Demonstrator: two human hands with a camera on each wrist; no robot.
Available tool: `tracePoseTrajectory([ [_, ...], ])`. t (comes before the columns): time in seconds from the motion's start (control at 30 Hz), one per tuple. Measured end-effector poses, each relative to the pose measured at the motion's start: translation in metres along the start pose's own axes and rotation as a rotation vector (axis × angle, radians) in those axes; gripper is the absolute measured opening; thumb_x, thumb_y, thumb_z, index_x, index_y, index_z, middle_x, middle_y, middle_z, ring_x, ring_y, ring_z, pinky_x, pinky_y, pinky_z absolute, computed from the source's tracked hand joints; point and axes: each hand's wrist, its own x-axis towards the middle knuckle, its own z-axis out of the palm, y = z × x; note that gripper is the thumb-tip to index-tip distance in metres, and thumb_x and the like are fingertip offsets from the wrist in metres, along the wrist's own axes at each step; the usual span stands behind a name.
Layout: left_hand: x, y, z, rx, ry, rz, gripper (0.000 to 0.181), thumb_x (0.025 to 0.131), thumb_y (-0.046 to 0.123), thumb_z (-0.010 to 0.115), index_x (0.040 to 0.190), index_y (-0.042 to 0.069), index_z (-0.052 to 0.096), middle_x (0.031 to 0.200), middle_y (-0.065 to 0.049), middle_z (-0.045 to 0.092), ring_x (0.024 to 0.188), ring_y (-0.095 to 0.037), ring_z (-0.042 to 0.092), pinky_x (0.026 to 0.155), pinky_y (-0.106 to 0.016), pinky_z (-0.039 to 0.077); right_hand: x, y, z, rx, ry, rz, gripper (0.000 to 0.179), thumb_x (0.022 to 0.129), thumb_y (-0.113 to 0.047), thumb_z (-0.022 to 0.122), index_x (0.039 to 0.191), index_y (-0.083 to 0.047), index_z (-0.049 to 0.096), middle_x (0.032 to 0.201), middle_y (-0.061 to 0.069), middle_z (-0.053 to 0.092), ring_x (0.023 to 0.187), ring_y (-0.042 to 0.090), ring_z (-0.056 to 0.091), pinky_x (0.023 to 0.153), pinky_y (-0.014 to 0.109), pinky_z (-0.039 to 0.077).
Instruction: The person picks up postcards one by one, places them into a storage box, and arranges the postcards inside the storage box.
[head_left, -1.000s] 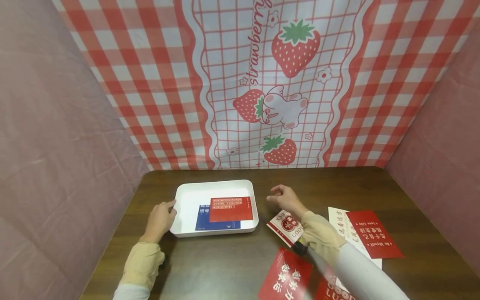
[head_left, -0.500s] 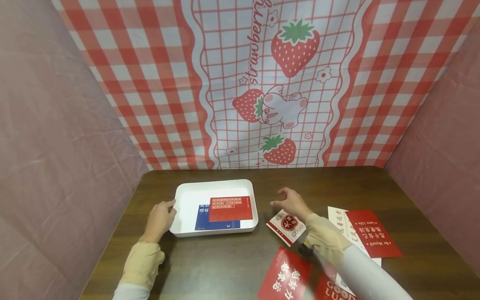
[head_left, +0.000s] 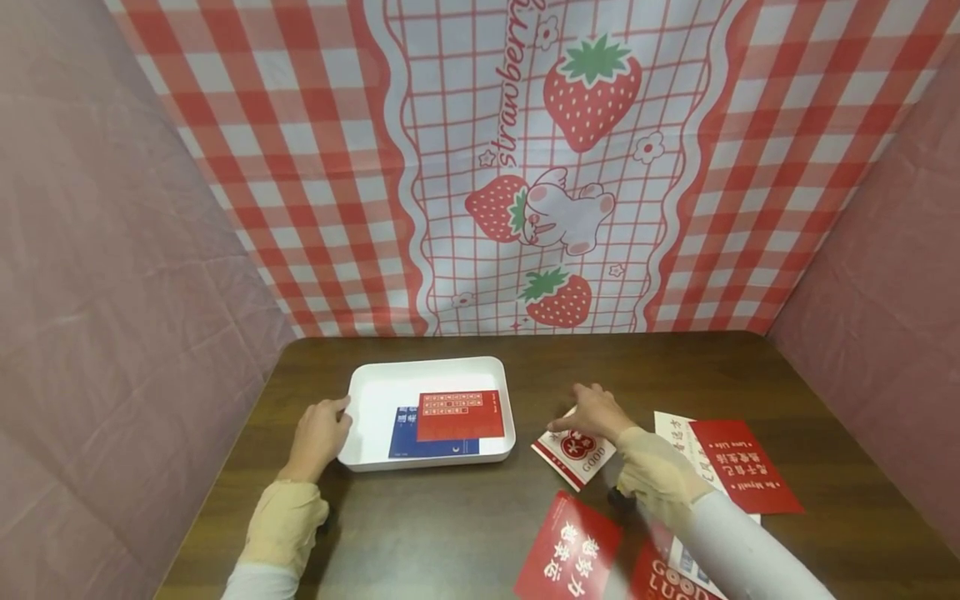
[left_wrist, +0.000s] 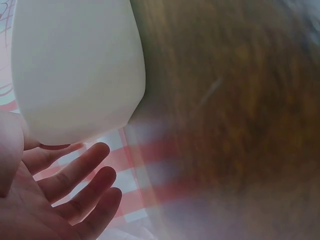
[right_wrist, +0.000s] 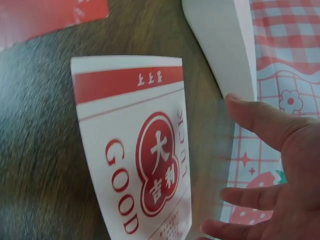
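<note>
Head view first: a strawberry-print checked cloth (head_left: 525, 167) hangs as the backdrop, with plain pink cloth walls (head_left: 112, 250) at either side, and a dark wooden table (head_left: 465, 525) fills the space below. On the table's left half sits a white tray (head_left: 375, 392) holding a blue card (head_left: 408, 446) partly covered by a red card (head_left: 461, 415). To the right lie several loose cards: a red one with white lettering (head_left: 742, 467) resting on a white sheet (head_left: 673, 429), another red card (head_left: 567, 550) near the front edge, and one reading GOOD (head_left: 663, 579) at the bottom edge, partly hidden by the right sleeve.

Between the tray and that scatter lies the white "GOOD" card (head_left: 579, 457) with a red round emblem, flat on the wood just right of the tray. The right hand (head_left: 596, 414) is over its far edge, fingers spread and fairly straight; the right wrist view shows the card (right_wrist: 142, 160) beside those relaxed fingers (right_wrist: 260, 120), nothing gripped, though whether they touch the card I cannot tell.

The left hand (head_left: 321, 433) rests at the tray's left rim, fingertips touching it. In the left wrist view its fingers (left_wrist: 75, 175) lie loose and extended under the tray's white corner (left_wrist: 75, 70), holding nothing.
</note>
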Motion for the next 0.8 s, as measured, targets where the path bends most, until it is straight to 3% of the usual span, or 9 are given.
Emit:
tracePoseTrajectory([
  [0.27,-0.002,0.001,0.001,0.001,0.007,0.009,0.038,0.087,0.005,0.053,0.122,-0.005,0.064,0.116,-0.030,0.065,0.109,-0.051,0.058,0.093,-0.058,0.045,-0.003,0.007,0.000,-0.092,-0.031,0.058,0.091,0.069,-0.042,0.083,0.136,0.007,0.047,0.121,0.029,0.052,0.114,0.045,0.048,0.093,0.058,0.046],
  [0.5,-0.002,0.001,0.001,-0.004,0.013,0.011,0.038,0.087,0.005,0.053,0.122,-0.004,0.064,0.115,-0.030,0.065,0.108,-0.051,0.058,0.092,-0.059,0.046,-0.007,0.016,0.004,-0.130,-0.033,0.076,0.080,0.067,-0.045,0.085,0.124,0.002,0.054,0.102,0.020,0.053,0.103,0.040,0.050,0.085,0.057,0.047],
  [0.8,-0.002,0.001,0.001,-0.014,0.017,0.014,0.037,0.087,0.005,0.053,0.121,-0.005,0.064,0.116,-0.030,0.065,0.109,-0.051,0.057,0.094,-0.058,0.045,-0.008,0.018,0.009,-0.164,-0.002,0.091,0.087,0.065,-0.043,0.086,0.130,0.003,0.051,0.113,0.024,0.052,0.108,0.042,0.049,0.089,0.059,0.045],
])
